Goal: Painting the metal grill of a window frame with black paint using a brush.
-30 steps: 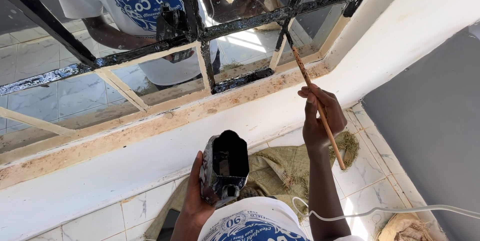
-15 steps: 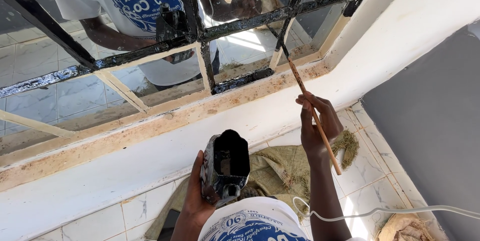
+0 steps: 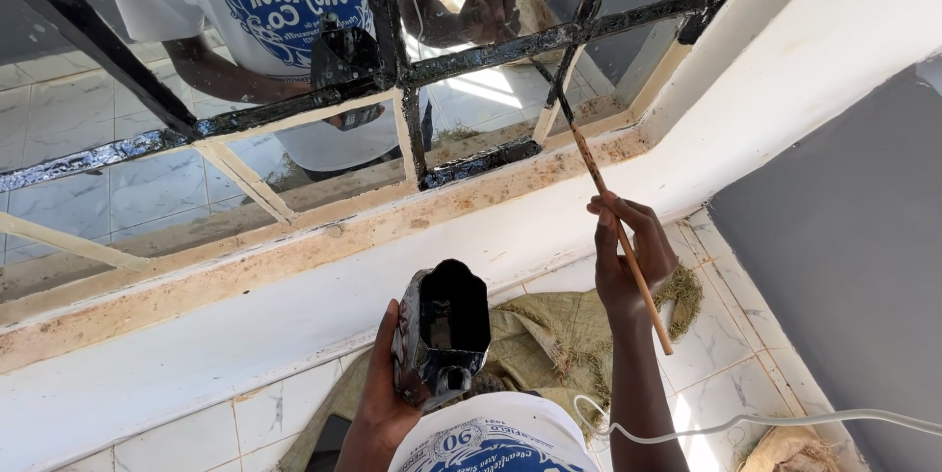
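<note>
My right hand [image 3: 626,251] grips a long thin wooden-handled brush [image 3: 613,218], its black tip up against a slanted bar of the window grille [image 3: 554,99]. My left hand [image 3: 385,389] holds a cut-open container of black paint [image 3: 442,330] low in front of my chest. The metal grille [image 3: 461,53] is partly coated in glossy black; other bars [image 3: 235,170] remain cream. The glass reflects a person in a white printed shirt with the same brush and container.
A white ledge [image 3: 245,330] runs under the window, stained brown along the frame. A woven sack [image 3: 549,330] lies on the tiled floor below. A white cable [image 3: 746,420] crosses bottom right. A grey wall [image 3: 844,236] stands at right.
The brush tip has shifted slightly along the slanted bar and my right hand has moved down a little. The paint container stays in the same place.
</note>
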